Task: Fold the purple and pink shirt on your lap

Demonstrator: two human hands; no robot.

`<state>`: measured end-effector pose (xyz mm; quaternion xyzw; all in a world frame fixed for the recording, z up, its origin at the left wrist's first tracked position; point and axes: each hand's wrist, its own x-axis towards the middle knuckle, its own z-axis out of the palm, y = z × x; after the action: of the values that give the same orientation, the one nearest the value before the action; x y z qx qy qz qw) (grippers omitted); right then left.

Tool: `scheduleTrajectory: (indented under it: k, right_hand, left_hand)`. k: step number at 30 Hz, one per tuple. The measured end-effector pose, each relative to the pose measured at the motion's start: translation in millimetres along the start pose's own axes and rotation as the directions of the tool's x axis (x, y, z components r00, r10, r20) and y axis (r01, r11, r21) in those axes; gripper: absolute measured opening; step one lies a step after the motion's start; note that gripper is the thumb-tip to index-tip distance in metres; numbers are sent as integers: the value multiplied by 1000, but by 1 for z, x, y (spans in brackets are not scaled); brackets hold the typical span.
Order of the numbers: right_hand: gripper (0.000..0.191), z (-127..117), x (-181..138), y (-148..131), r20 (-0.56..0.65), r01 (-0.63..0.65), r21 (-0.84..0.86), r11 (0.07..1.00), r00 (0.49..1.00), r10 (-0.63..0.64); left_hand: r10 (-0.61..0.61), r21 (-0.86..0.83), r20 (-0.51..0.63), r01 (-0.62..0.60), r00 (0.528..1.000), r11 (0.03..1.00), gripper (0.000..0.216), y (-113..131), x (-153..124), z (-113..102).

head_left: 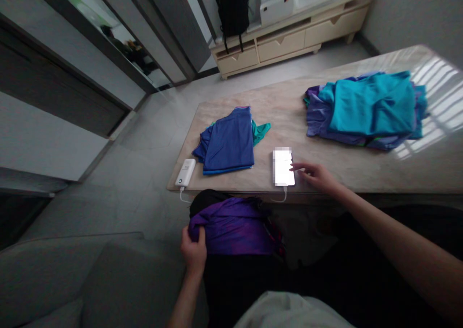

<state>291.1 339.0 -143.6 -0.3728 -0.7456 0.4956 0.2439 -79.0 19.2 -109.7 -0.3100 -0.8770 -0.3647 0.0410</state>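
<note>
Across my lap lies a purple garment (235,226), and my left hand (194,246) pinches its left edge between thumb and fingers. My right hand (313,174) reaches over the table's front edge, with a fingertip at the right side of a bright-screened phone (283,168). That hand's fingers are stretched out and hold nothing. The phone lies flat, a white cable plugged into its near end. Left of it sits a small pile of folded blue clothes (229,142), a green piece sticking out. A white power bank (185,172) with a cable rests at the table's left corner.
Toward the right of the marble-look table (282,106) is a larger stack of teal and purple clothes (372,106). Beyond it stands a low wooden TV cabinet (282,46) bearing a black backpack (233,9) and a white box (277,9). A grey sofa (119,275) is at my left.
</note>
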Motion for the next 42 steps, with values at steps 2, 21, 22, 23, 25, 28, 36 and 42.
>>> scheduleTrajectory:
  k: [2, 21, 22, 23, 25, 28, 36, 42]
  right_hand:
    - [37, 0, 0, 0, 17, 1, -5, 1000, 1000, -1]
    - [50, 0, 1, 9, -5, 41, -47, 998, 999, -42]
    - [48, 0, 1, 10, 3, 43, -39, 998, 999, -43]
    - [43, 0, 1, 10, 17, 36, -36, 999, 999, -35]
    - [37, 0, 2, 9, 31, 18, -45, 999, 999, -17]
    - [37, 0, 1, 8, 18, 3, -55, 998, 1000, -2]
    - [41, 0, -2, 3, 16, -2, -35, 999, 1000, 2]
    - [41, -1, -3, -4, 25, 3, -17, 1000, 1000, -3]
  left_hand:
    - [6, -24, -11, -6, 1000, 1000, 43, -2, 0, 2]
    - [31, -50, -27, -32, 999, 998, 41, -1, -1, 3]
    - [30, -50, -25, -31, 999, 998, 40, -1, -1, 3]
    - [27, -46, -23, -29, 999, 999, 40, -1, -1, 3]
    - [25, -38, -19, -25, 1000, 999, 40, -1, -1, 3]
    - [27, -36, -18, -27, 999, 999, 40, -3, -1, 3]
    - [21, -42, -28, -22, 999, 999, 41, -5, 0, 4]
    - [-14, -58, -5, 14, 1000, 998, 41, 0, -1, 3]
